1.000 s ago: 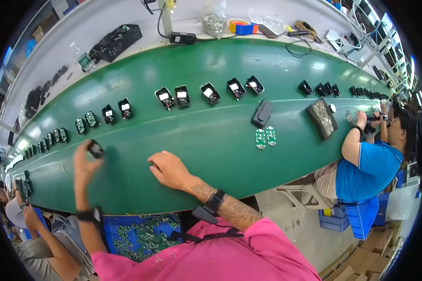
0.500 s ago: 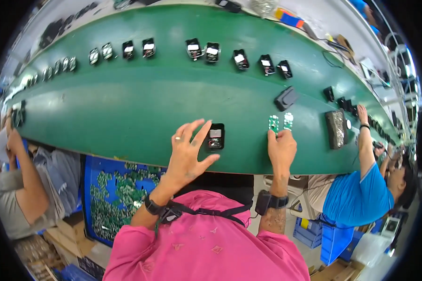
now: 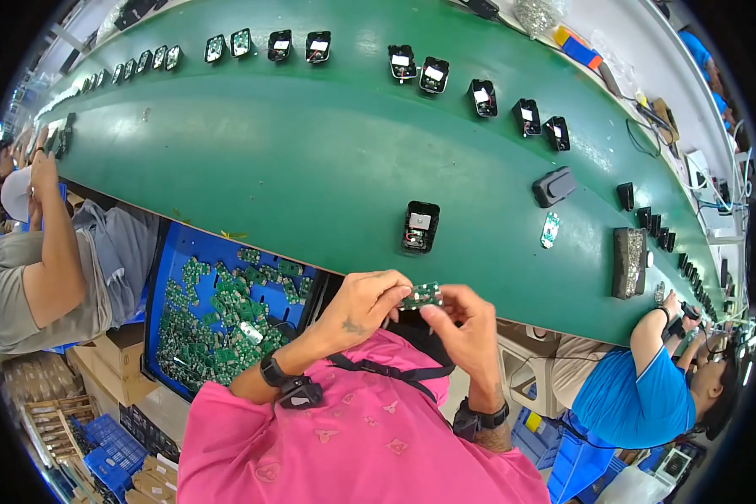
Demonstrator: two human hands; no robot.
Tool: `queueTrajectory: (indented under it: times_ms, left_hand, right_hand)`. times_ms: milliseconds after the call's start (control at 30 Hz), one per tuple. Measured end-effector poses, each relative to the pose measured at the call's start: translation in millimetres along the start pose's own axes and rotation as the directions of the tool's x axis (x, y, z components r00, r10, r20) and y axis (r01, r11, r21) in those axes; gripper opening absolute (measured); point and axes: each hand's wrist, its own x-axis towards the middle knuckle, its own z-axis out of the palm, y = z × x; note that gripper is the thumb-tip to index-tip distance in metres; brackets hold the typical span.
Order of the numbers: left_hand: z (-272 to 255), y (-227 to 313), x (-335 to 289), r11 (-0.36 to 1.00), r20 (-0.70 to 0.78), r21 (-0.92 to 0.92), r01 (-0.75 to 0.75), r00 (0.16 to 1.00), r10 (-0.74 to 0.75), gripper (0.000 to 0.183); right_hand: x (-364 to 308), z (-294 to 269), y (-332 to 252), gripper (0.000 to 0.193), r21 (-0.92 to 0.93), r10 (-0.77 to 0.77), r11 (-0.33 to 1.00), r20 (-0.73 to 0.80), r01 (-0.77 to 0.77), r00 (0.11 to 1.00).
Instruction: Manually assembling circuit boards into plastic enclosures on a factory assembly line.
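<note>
A small green circuit board [image 3: 422, 296] is held above the near table edge between both hands. My left hand [image 3: 361, 307] pinches its left end with thumb and fingers. The thumb and fingertips of my right hand [image 3: 469, 326] close on its right end. Just beyond the hands, an open black case [image 3: 419, 227] lies on the table, with a pale block and some red wire inside. A second green circuit board [image 3: 549, 229] lies flat farther right, in front of a dark grey casing [image 3: 554, 186].
Along the far side of the green table [image 3: 328, 160] runs a row of open black cases [image 3: 433, 74]. A blue bin [image 3: 218, 311] full of green boards stands at lower left. At right are a long black box [image 3: 629, 262] and a co-worker in blue [image 3: 638, 395]; another person sits at left.
My right hand has brought one board from the table toward me, leaving the other there. My left hand has moved from beside the case to grip that board. The view has shifted.
</note>
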Motion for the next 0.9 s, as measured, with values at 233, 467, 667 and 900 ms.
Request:
queueTrajectory:
  times_ms: [233,467,667,900]
  left_hand:
    - [-19.8,9.6,-2.4,0.971,-0.103,0.21,-0.119,0.984,0.143,0.021]
    - [-31.6,-11.1,-5.5,1.0,-0.365,-0.008,-0.009,0.931,0.005,0.023]
    - [-25.7,-11.2,-2.6,0.997,-0.347,-0.069,0.027,0.936,-0.049,0.024]
    - [-24.2,-7.5,13.2,0.998,-0.294,-0.049,0.033,0.955,-0.046,0.027]
  right_hand:
    - [29.8,-7.4,-24.2,0.012,-0.185,-0.083,0.979,0.012,0.084,0.996]
    - [66.5,-11.8,-18.6,0.019,-0.055,0.045,0.997,-0.073,-0.049,0.996]
    - [69.1,-6.2,-11.2,0.02,-0.011,0.072,0.997,-0.063,-0.073,0.995]
    - [71.2,-1.5,-8.0,0.02,-0.12,0.007,0.992,-0.142,-0.024,0.99]
